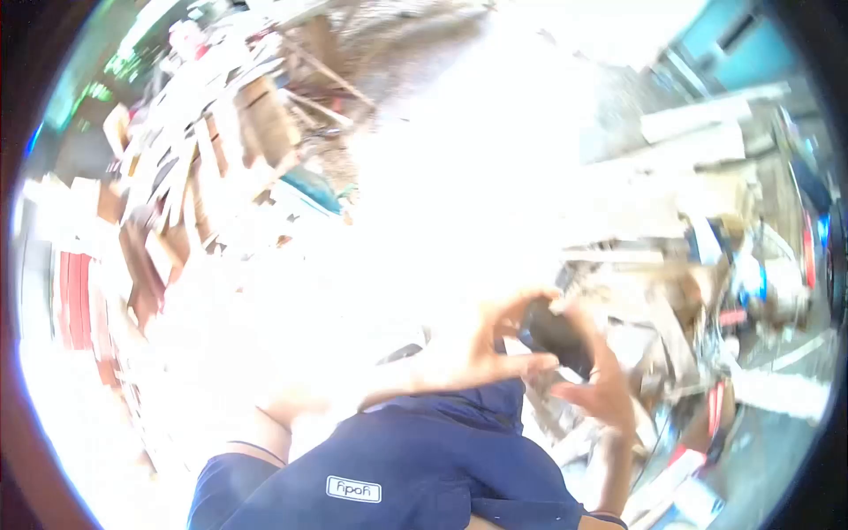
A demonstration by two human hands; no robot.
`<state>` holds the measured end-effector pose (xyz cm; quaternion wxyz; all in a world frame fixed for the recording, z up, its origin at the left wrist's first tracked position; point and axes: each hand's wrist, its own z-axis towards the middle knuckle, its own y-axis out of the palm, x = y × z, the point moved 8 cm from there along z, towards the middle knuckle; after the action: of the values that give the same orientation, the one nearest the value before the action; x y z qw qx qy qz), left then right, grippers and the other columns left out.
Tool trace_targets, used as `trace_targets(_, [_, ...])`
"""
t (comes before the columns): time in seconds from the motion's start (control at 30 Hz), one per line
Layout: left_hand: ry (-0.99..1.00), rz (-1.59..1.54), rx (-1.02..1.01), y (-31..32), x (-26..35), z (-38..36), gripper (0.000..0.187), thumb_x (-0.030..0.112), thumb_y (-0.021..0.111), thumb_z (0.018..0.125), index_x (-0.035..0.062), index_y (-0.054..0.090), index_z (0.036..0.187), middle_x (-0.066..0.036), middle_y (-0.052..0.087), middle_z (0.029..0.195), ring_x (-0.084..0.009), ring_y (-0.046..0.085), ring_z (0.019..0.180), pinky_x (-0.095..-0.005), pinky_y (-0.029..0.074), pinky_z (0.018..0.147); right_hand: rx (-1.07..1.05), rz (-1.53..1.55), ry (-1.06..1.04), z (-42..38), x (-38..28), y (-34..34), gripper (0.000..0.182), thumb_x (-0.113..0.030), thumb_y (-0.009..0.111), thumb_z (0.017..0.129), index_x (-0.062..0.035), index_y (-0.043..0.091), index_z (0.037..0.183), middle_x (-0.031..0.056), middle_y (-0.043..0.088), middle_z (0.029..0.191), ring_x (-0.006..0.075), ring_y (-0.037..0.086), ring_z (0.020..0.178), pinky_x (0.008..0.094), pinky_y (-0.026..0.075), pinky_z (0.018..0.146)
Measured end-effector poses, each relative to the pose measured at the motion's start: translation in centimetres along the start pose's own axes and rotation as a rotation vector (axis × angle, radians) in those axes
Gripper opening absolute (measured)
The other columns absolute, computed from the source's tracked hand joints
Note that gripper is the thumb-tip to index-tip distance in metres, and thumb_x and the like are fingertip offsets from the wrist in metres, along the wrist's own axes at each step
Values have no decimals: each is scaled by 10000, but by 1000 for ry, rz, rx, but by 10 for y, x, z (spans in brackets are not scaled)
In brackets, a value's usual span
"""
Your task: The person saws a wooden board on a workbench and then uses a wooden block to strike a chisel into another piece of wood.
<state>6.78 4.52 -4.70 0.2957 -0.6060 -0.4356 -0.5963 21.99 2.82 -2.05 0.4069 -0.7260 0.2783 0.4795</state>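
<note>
My left hand (505, 343) reaches in from the left. Its fingers and thumb curl around one end of a dark, flat, phone-like object (556, 334). Around the other end closes my right hand (604, 378), with its thumb below and its fingers along the far edge. Motion blur keeps me from telling exactly what the object is. Both hands hold it in front of my navy shirt (424, 459), a little right of the middle of the view. Strong glare washes out much of my left forearm.
Scattered wood pieces (265, 119) are heaped at the upper left, near a teal item (309, 190). Pale boards (698, 119) lie at the upper right. More clutter and a blurred red-handled item (717, 406) stand at the right. Bright glare hides the centre.
</note>
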Motion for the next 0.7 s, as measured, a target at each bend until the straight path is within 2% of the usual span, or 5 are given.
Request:
trace_targets(0.1, [32, -171, 33, -56, -78, 39, 678, 157, 752, 863, 44, 397, 1429, -175, 640, 1155, -219, 630, 1096, -357, 530, 936, 23, -231, 120, 79, 41, 20, 674, -206, 710, 864, -11, 397, 1429, 104, 621, 1080, 155, 612, 883, 276, 493, 766])
trace_targets(0.23, [-93, 125, -153, -188, -180, 50, 451, 390, 499, 1004, 5, 585, 1221, -191, 655, 1137, -290, 626, 1064, -392, 464, 947, 481, 625, 655, 148, 194, 103, 260, -248, 570, 980, -67, 536, 1163, 31, 583, 888, 111, 557, 732, 228, 466, 632])
trace_targets(0.33, [151, 201, -564, -228, -224, 33, 422, 382, 507, 993, 42, 638, 1206, -165, 667, 1144, -295, 624, 1060, -395, 476, 871, -3, 793, 948, 177, 329, 202, 354, -421, 475, 998, -94, 601, 1054, 52, 604, 784, 200, 603, 790, 320, 497, 672])
trace_targets(0.47, [-21, 5, -716, -239, -280, 94, 458, 440, 523, 980, 25, 715, 965, -151, 687, 905, -253, 622, 802, -412, 459, 770, -95, 571, 821, 304, 329, 167, 352, -416, 477, 997, -93, 603, 1053, 58, 607, 788, 209, 605, 794, 326, 497, 679])
trace_targets(0.7, [-85, 328, -335, -348, -179, 273, 630, 461, 496, 983, -43, 637, 633, -114, 520, 547, -259, 495, 516, -445, 393, 582, -194, 235, 480, 527, 319, 54, 346, -407, 482, 994, -89, 607, 1050, 71, 613, 799, 231, 609, 805, 341, 498, 695])
